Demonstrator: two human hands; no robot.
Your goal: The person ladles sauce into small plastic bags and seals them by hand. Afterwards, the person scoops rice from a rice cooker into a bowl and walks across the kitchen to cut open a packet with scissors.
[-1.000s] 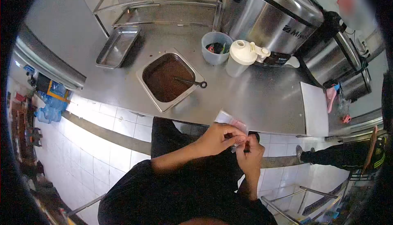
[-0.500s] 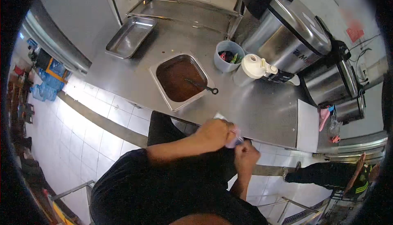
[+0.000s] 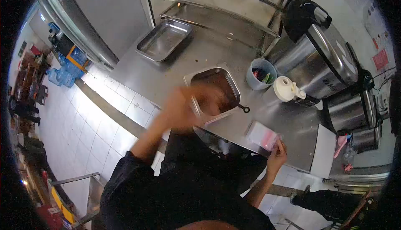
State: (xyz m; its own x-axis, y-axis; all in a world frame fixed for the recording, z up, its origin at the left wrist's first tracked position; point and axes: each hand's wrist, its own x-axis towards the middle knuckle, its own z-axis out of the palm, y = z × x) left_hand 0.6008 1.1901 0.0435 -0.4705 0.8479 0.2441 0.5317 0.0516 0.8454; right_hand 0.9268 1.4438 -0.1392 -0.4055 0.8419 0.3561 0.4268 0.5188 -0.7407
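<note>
My left hand [image 3: 188,104] is smeared by motion in front of the near left edge of a steel pan [image 3: 234,88] of brown contents; whether it holds anything cannot be made out. A dark handle with a ring end [image 3: 245,109] sticks out over the pan's right rim. Near the counter's front edge, my right hand [image 3: 277,154] pinches the right end of a clear packet [image 3: 262,136] with white and pink in it. The packet lies flat or just above the steel counter.
Behind the pan stand a tub [image 3: 260,74] with small colourful items and a white-lidded jug [image 3: 285,89]. Large steel cookers [image 3: 317,62] line the back right. An empty tray [image 3: 163,41] sits at the back left. A white board [image 3: 323,151] lies at the right.
My hands have moved apart, the left one swinging left to the pan. My right hand has kept the packet, now over the counter's edge. The view has shifted, with the counter items further right.
</note>
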